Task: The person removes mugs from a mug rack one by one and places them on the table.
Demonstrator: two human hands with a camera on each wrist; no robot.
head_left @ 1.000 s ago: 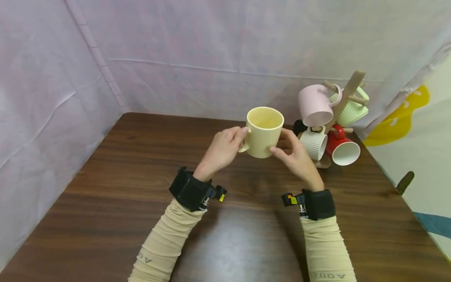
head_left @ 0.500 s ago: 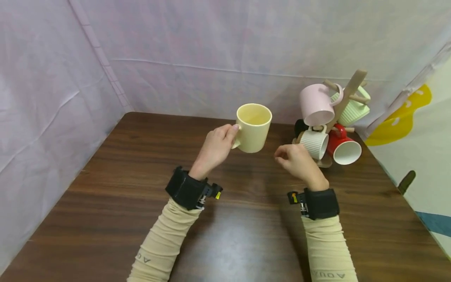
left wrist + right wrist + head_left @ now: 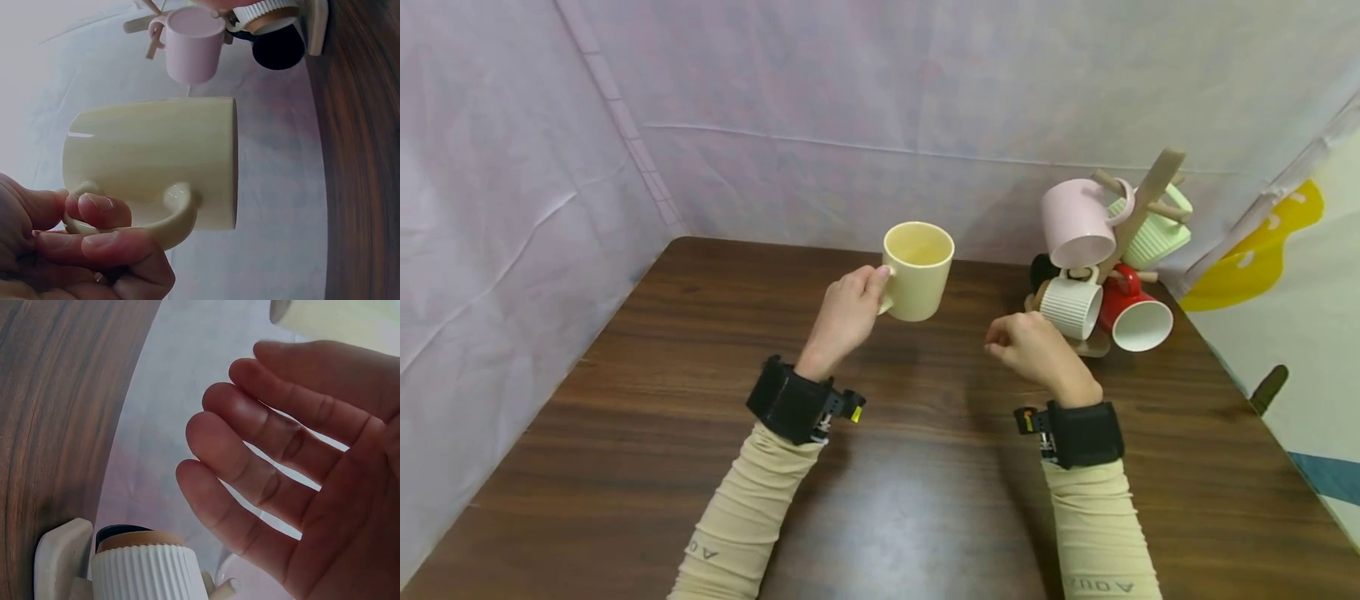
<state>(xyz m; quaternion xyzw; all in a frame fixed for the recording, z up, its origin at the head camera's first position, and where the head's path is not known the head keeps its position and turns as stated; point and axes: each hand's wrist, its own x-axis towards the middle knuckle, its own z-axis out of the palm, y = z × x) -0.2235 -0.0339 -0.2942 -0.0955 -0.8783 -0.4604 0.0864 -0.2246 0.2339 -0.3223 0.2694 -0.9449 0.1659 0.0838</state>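
A pale yellow mug point(image 3: 917, 283) is held upright above the table by its handle. My left hand point(image 3: 847, 310) grips that handle; in the left wrist view the fingers curl round the handle point(image 3: 178, 222) with the thumb pressing on it. My right hand point(image 3: 1033, 350) holds nothing. Its fingers point(image 3: 244, 469) are relaxed and slightly bent in the right wrist view. It hovers just left of and in front of a white ribbed mug point(image 3: 1071, 307), which hangs low on a wooden mug tree point(image 3: 1150, 183).
On the tree also hang a pink mug point(image 3: 1075, 221), a light green ribbed mug point(image 3: 1156, 237), a red mug point(image 3: 1138, 321) with a white inside, and a black mug point(image 3: 278, 49). The tree stands at the back right of the brown table point(image 3: 700, 333), against a pale curtain point(image 3: 812, 100).
The right hand has let go of the yellow mug and drawn back slightly toward the person. The left hand has carried the mug to the left by its handle.
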